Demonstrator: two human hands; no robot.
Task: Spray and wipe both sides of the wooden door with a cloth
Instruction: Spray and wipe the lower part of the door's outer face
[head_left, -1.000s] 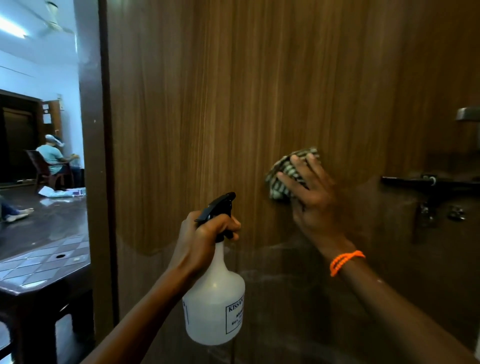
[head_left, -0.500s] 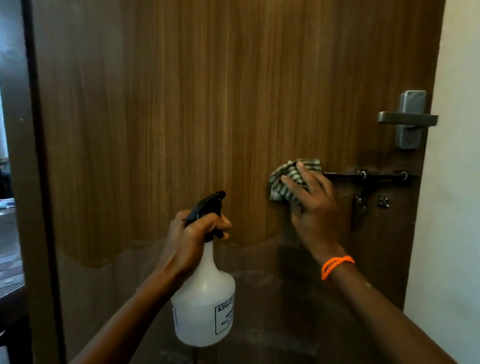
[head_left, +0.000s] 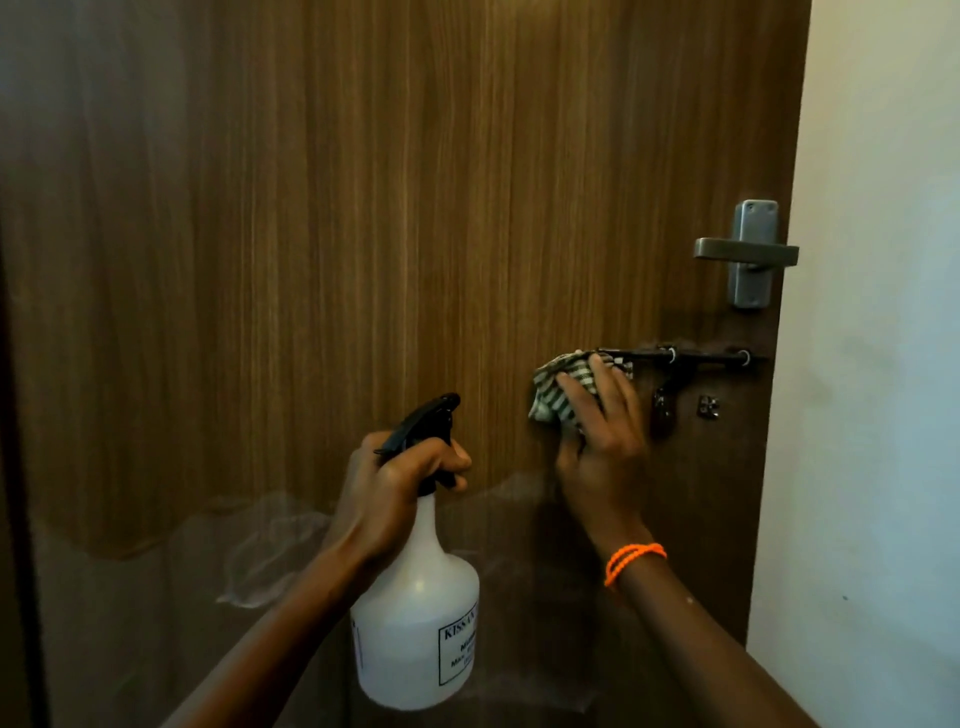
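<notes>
The wooden door (head_left: 363, 208) fills most of the view, its lower part darker and streaked with wet marks. My right hand (head_left: 602, 441) presses a striped grey-and-white cloth (head_left: 558, 387) flat against the door, just left of the black sliding bolt (head_left: 691, 357). My left hand (head_left: 395, 488) grips the neck of a white spray bottle (head_left: 421, 623) with a black trigger head, held in front of the door's lower middle, nozzle aimed at the wood.
A grey metal lever handle (head_left: 748, 254) sits above the bolt near the door's right edge. A pale wall (head_left: 878, 364) runs along the right. The dark door frame (head_left: 15, 467) shows at the far left.
The view has swung right, dropping the room at the left out of sight. My right hand and cloth slid rightward across the door until they met the bolt's left end. The bottle stays held.
</notes>
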